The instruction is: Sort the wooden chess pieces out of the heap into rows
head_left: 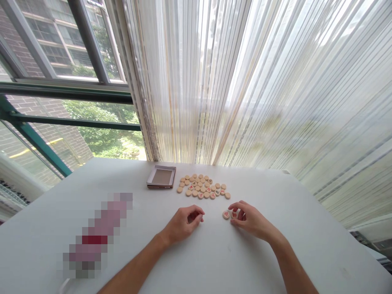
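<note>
My right hand point(249, 218) has its thumb and fingers around a round wooden Chinese chess piece point(234, 215) with a red character, which lies on the white table. Touching or almost touching that piece on its left is another red-marked Chinese chess piece point(226, 214). My left hand point(187, 222) rests over the table to the left of them, its fingers curled in toward the thumb; whether anything is inside is hidden. Beyond both hands lies a loose cluster of Chinese chess pieces point(197, 189), mostly blank side up, several showing red or dark characters.
An open shallow box point(161, 176) sits left of the cluster. A long pinkish object point(98, 232), blurred into blocks, lies on the left of the white table point(196, 261). Sheer striped curtains point(196, 81) hang behind the far edge, beside a window point(61, 81).
</note>
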`<action>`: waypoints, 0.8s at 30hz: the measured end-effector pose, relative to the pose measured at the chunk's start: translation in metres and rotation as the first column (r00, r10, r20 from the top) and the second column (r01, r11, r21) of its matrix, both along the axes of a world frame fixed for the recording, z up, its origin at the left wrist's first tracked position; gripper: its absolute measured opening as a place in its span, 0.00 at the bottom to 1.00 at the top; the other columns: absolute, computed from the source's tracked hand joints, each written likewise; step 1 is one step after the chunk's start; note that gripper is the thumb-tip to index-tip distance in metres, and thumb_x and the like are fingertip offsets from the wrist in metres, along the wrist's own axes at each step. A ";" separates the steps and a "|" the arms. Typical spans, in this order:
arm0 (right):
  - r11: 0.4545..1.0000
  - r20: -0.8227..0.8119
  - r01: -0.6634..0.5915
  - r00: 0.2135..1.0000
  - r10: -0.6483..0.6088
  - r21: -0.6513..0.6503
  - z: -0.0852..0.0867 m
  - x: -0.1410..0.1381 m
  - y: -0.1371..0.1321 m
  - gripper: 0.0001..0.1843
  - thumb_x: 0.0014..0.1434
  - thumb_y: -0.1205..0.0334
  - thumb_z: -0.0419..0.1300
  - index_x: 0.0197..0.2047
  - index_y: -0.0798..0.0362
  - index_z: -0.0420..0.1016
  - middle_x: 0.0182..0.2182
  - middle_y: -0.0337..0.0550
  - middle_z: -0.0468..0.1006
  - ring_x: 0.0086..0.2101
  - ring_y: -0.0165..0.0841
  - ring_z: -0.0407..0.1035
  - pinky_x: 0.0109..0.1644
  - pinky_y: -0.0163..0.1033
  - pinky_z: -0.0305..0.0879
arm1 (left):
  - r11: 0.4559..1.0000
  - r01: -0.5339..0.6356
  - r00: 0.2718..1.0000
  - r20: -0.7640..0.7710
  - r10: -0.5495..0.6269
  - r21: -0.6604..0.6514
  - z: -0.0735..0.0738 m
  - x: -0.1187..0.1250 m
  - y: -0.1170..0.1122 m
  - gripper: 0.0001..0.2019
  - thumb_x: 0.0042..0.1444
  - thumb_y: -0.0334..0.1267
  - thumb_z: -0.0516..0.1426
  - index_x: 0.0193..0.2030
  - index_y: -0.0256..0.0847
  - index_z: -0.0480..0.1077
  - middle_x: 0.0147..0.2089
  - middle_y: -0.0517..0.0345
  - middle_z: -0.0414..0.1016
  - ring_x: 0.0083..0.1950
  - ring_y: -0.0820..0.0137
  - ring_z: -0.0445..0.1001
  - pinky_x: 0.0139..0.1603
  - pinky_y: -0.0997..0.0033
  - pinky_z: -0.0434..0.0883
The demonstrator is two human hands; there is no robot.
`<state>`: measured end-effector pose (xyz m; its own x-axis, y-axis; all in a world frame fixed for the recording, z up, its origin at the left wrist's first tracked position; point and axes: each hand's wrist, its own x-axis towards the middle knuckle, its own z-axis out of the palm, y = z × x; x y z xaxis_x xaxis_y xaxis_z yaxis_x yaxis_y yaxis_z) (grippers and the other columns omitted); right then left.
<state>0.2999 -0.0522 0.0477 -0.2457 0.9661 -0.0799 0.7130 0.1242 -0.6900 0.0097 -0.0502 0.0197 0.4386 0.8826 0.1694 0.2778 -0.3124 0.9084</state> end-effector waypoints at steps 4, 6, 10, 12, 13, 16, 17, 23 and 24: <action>1.000 0.025 0.001 1.000 -0.001 0.009 0.001 -0.004 0.000 0.13 0.55 0.56 0.62 0.45 0.44 0.76 0.39 0.39 0.73 0.32 0.31 0.69 0.40 0.36 0.69 | 1.000 0.002 1.000 0.001 -0.002 0.005 0.000 0.000 0.000 0.09 0.63 0.38 0.54 0.44 0.39 0.73 0.36 0.54 0.81 0.35 0.68 0.77 0.36 0.73 0.71; 1.000 0.053 0.007 0.999 -0.008 0.022 0.001 -0.006 0.000 0.14 0.54 0.56 0.64 0.46 0.44 0.77 0.40 0.39 0.72 0.33 0.32 0.70 0.41 0.37 0.68 | 1.000 0.001 1.000 0.004 -0.001 0.003 0.000 0.001 0.001 0.09 0.63 0.38 0.54 0.43 0.39 0.73 0.36 0.54 0.81 0.35 0.68 0.77 0.36 0.73 0.71; 1.000 0.063 0.008 0.998 -0.009 0.020 0.001 -0.009 0.000 0.15 0.54 0.54 0.64 0.46 0.42 0.78 0.40 0.39 0.72 0.33 0.32 0.69 0.42 0.37 0.68 | 1.000 -0.004 1.000 -0.008 0.004 0.007 0.000 0.001 0.001 0.09 0.62 0.38 0.54 0.43 0.39 0.73 0.35 0.55 0.81 0.33 0.69 0.76 0.35 0.74 0.70; 0.999 0.063 0.019 0.998 -0.020 0.026 0.000 -0.012 0.000 0.16 0.54 0.53 0.64 0.47 0.42 0.78 0.40 0.39 0.71 0.33 0.32 0.69 0.42 0.37 0.68 | 1.000 -0.007 1.000 -0.015 0.007 0.009 -0.001 0.001 0.001 0.09 0.62 0.38 0.54 0.43 0.39 0.73 0.35 0.55 0.81 0.33 0.70 0.76 0.34 0.74 0.70; 0.999 0.063 0.025 0.998 -0.027 0.034 0.000 -0.013 0.000 0.16 0.54 0.53 0.65 0.47 0.41 0.78 0.40 0.39 0.71 0.33 0.32 0.69 0.42 0.37 0.68 | 1.000 -0.007 1.000 -0.016 0.007 0.009 -0.001 0.001 0.001 0.09 0.62 0.39 0.54 0.43 0.39 0.73 0.35 0.55 0.81 0.33 0.70 0.75 0.34 0.74 0.70; 0.998 0.068 0.030 0.997 -0.034 0.056 -0.001 -0.015 -0.001 0.15 0.54 0.52 0.65 0.46 0.40 0.79 0.41 0.39 0.71 0.35 0.33 0.70 0.43 0.37 0.67 | 1.000 -0.002 1.000 -0.015 0.002 0.005 -0.002 0.001 0.002 0.09 0.63 0.39 0.54 0.44 0.40 0.73 0.35 0.56 0.81 0.32 0.70 0.75 0.34 0.74 0.70; 0.998 0.069 0.027 0.997 -0.031 0.056 -0.002 -0.016 0.000 0.14 0.54 0.52 0.65 0.45 0.40 0.79 0.41 0.39 0.71 0.35 0.33 0.70 0.43 0.37 0.67 | 1.000 -0.001 1.000 -0.016 0.001 0.005 -0.002 0.001 0.002 0.09 0.63 0.39 0.54 0.44 0.40 0.73 0.35 0.56 0.81 0.32 0.70 0.75 0.34 0.74 0.70; 0.999 0.065 0.018 0.998 -0.021 0.044 -0.002 -0.016 0.001 0.13 0.55 0.51 0.64 0.45 0.40 0.80 0.41 0.39 0.71 0.31 0.30 0.69 0.41 0.36 0.68 | 1.000 -0.007 1.000 -0.021 0.007 -0.004 -0.003 0.001 0.003 0.10 0.63 0.41 0.54 0.44 0.39 0.73 0.35 0.55 0.81 0.32 0.70 0.75 0.35 0.73 0.70; 0.999 0.064 0.016 0.998 -0.019 0.044 -0.002 -0.016 0.001 0.13 0.55 0.51 0.64 0.44 0.40 0.81 0.41 0.39 0.71 0.31 0.30 0.69 0.41 0.36 0.68 | 1.000 -0.007 1.000 -0.020 0.006 -0.006 -0.002 0.001 0.003 0.10 0.63 0.41 0.54 0.44 0.39 0.73 0.35 0.54 0.81 0.32 0.69 0.75 0.34 0.73 0.70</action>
